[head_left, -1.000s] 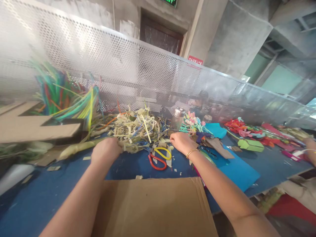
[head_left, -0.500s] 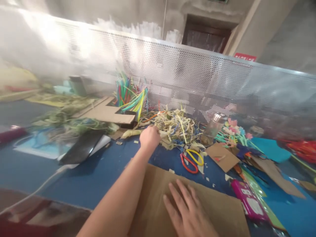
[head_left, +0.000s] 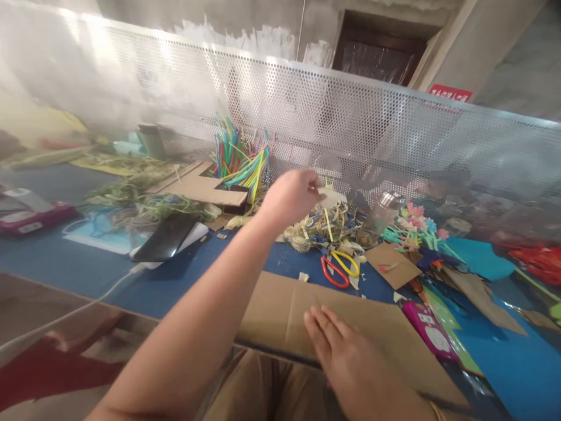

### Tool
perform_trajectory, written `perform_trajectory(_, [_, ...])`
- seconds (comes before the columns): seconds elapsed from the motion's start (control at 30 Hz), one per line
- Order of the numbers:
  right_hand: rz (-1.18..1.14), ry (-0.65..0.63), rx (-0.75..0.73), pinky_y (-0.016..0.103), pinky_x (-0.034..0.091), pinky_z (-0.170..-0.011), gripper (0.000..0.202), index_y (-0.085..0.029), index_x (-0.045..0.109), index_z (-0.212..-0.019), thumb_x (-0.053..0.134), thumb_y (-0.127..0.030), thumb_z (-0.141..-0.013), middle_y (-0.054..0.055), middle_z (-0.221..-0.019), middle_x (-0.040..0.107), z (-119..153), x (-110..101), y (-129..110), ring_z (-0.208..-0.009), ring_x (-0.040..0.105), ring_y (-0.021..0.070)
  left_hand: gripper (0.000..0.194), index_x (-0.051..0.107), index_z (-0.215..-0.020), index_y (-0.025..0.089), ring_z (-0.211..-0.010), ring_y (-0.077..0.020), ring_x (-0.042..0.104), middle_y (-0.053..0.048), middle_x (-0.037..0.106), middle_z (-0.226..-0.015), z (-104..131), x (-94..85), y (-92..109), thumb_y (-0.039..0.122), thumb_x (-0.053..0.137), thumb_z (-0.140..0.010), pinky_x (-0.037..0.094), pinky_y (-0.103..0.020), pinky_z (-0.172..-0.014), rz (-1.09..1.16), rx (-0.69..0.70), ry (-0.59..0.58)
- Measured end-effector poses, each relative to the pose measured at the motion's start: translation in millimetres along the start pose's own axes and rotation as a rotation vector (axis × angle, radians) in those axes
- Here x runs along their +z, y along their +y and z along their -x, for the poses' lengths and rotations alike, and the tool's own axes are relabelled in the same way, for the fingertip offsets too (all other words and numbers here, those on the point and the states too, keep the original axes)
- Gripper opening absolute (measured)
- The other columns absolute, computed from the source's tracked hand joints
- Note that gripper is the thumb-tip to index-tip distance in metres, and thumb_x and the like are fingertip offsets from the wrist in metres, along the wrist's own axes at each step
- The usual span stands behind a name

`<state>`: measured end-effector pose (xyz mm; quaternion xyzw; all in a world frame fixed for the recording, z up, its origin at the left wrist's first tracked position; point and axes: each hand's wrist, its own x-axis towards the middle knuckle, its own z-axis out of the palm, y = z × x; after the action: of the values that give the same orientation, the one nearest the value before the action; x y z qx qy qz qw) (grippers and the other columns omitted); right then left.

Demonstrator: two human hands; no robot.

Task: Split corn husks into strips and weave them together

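Note:
My left hand point(head_left: 294, 196) is raised over the heap of pale, tangled strips point(head_left: 322, 228), its fingers pinched on a small whitish piece point(head_left: 333, 197). My right hand point(head_left: 350, 354) lies on the brown cardboard sheet point(head_left: 272, 307) at the table's front edge, fingers extended and held near one another. Scissors with one red and one yellow handle point(head_left: 340, 269) lie just beyond the cardboard, below the heap.
A black phone point(head_left: 165, 238) with a white cable lies at the left. Colourful pipe cleaners point(head_left: 241, 155) stand at the back. On the right are a glass jar point(head_left: 385, 211), paper flowers point(head_left: 414, 225) and a magenta pack point(head_left: 428, 330). A perforated metal screen point(head_left: 280, 99) runs behind.
My left hand has risen from the heap and moved right, with the whitish piece now showing in its fingers. My right hand's fingers are closer together, and the cardboard's near edge now shows.

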<state>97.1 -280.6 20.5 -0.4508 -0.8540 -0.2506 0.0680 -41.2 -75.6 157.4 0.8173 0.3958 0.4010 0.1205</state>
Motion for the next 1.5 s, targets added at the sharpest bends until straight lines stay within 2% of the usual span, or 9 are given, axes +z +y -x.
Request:
perform_trajectory(0.13, [0.004, -0.133, 0.054, 0.031, 0.055, -0.079, 0.048, -0.004, 0.054, -0.124, 0.038, 0.003, -0.08, 0.017, -0.115, 0.067, -13, -36, 35, -0.098, 0.066, 0.022, 0.022, 0.067, -0.091, 0.014, -0.07, -0.0128, 0.048, 0.0, 0.058, -0.073, -4, -31.6, 14, 0.033, 0.063, -0.081, 0.037, -0.028, -0.069, 0.003, -0.024, 0.037])
perform_trajectory(0.33, [-0.034, -0.186, 0.246, 0.036, 0.052, -0.074, 0.038, -0.011, 0.047, -0.131, 0.036, -0.014, -0.094, 0.014, -0.101, 0.068, -22, -66, 80, -0.084, 0.066, 0.0241, 0.022, 0.066, -0.091, 0.015, -0.066, -0.0096, 0.041, 0.001, 0.054, -0.07, 9, -50.2, 25, 0.035, 0.063, -0.083, 0.037, -0.027, -0.069, -0.05, -0.067, 0.056])
perform_trajectory(0.53, [0.011, -0.161, 0.235, 0.035, 0.052, -0.084, 0.045, -0.01, 0.048, -0.131, 0.036, -0.003, -0.088, 0.016, -0.12, 0.064, -19, -50, 38, -0.105, 0.062, 0.0235, 0.027, 0.067, -0.088, 0.014, -0.063, -0.0068, 0.045, 0.004, 0.05, -0.068, 29, -47.9, 23, 0.038, 0.055, -0.084, 0.04, -0.025, -0.07, -0.121, -0.031, 0.105])
perform_trajectory(0.77, [0.032, -0.182, 0.134, 0.045, 0.051, -0.085, 0.054, -0.006, 0.043, -0.138, 0.048, -0.015, -0.085, 0.02, -0.141, 0.047, 6, 18, -33, -0.121, 0.05, 0.0342, 0.023, 0.069, -0.082, 0.019, -0.071, -0.0153, 0.057, -0.003, 0.068, -0.081, 85, 28.3, 23, 0.01, 0.049, -0.074, 0.041, -0.025, -0.066, -0.065, 0.117, -0.197])
perform_trajectory(0.93, [-0.31, -0.204, 0.081, 0.04, 0.045, -0.092, 0.055, -0.014, 0.057, -0.128, 0.055, -0.049, -0.085, 0.014, -0.131, 0.058, 0, -5, -7, -0.113, 0.054, 0.0295, 0.025, 0.064, -0.076, 0.018, -0.075, -0.0183, 0.061, -0.005, 0.068, -0.079, 118, 73.9, -24, 0.004, 0.044, -0.068, 0.04, -0.025, -0.065, 0.072, -0.044, -0.33])
perform_trajectory(1.13, [-0.431, -0.051, 0.188, 0.029, 0.041, -0.075, 0.031, -0.019, 0.068, -0.08, 0.045, -0.034, -0.096, 0.004, -0.08, 0.069, -100, -24, 61, -0.081, 0.061, 0.0167, 0.024, 0.058, -0.074, 0.018, -0.077, -0.0188, 0.06, -0.005, 0.068, -0.082, 143, 80.4, -61, 0.002, 0.043, -0.066, 0.038, -0.025, -0.064, 0.164, -0.195, -0.326])
perform_trajectory(1.27, [-0.403, -0.08, 0.009, 0.031, 0.039, -0.089, 0.012, -0.021, 0.067, -0.095, 0.059, -0.028, -0.088, 0.004, -0.101, 0.07, -209, 37, 79, -0.099, 0.059, 0.0185, 0.025, 0.055, -0.074, 0.019, -0.079, -0.0192, 0.059, -0.005, 0.066, -0.082, 148, 80.0, -58, 0.001, 0.041, -0.065, 0.038, -0.026, -0.067, 0.168, -0.192, -0.318])
perform_trajectory(1.33, [-0.33, -0.144, 0.067, 0.033, 0.039, -0.091, 0.028, -0.019, 0.061, -0.111, 0.064, -0.03, -0.085, 0.008, -0.113, 0.066, -252, 74, 75, -0.107, 0.056, 0.0214, 0.027, 0.054, -0.075, 0.02, -0.081, -0.019, 0.059, -0.005, 0.065, -0.084, 148, 78.2, -56, 0.0, 0.04, -0.064, 0.038, -0.026, -0.068, 0.198, -0.213, -0.314])
perform_trajectory(1.5, [-0.224, -0.333, 0.162, 0.035, 0.041, -0.087, 0.04, -0.018, 0.055, -0.121, 0.06, -0.036, -0.085, 0.012, -0.115, 0.065, -301, 124, 70, -0.107, 0.057, 0.0263, 0.028, 0.054, -0.076, 0.021, -0.081, -0.0182, 0.059, -0.004, 0.064, -0.085, 148, 73.1, -57, 0.0, 0.04, -0.064, 0.038, -0.025, -0.068, 0.25, -0.235, -0.329])
